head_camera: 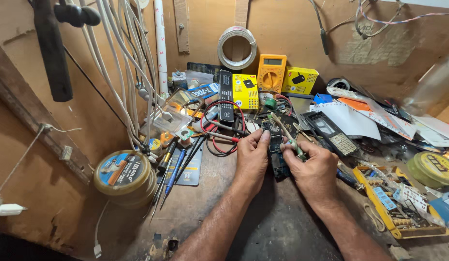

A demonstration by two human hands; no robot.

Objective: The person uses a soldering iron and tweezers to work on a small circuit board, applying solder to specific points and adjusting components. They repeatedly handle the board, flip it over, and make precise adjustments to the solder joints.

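Holding a small dark phone circuit board (277, 157) at centre frame, both hands pinch in on it: left hand (251, 162) curled, thumb and fingertips closed on the board's left edge; right hand (311, 169) closed around a pair of green-handled tweezers (286, 135), tips angled up-left over the board.

Risks, as I judge them:
- board could slip, since only fingertips pin it against the worn bench (263, 227)
- tweezer tips could scrape or short tiny parts if the right hand jerks
- red and black probe leads (219, 130), just beside the left hand, could snag a wrist

Counts, near to far:
- two forearms, two hands
- one round tin (125, 176) at lower left; one greenish tin (432, 169) at far right
- one yellow parts tray (393, 208) at lower right
- several pens and drivers (173, 169) left of centre, exact count unclear
- one phone frame with keypad (331, 133) right of the board
- loose papers (360, 118) at right
- one yellow multimeter (271, 72) and two yellow boxes (245, 91) against the back wall
- one tape roll (238, 47) hung at top centre
- a bunch of white cables (120, 58) at upper left
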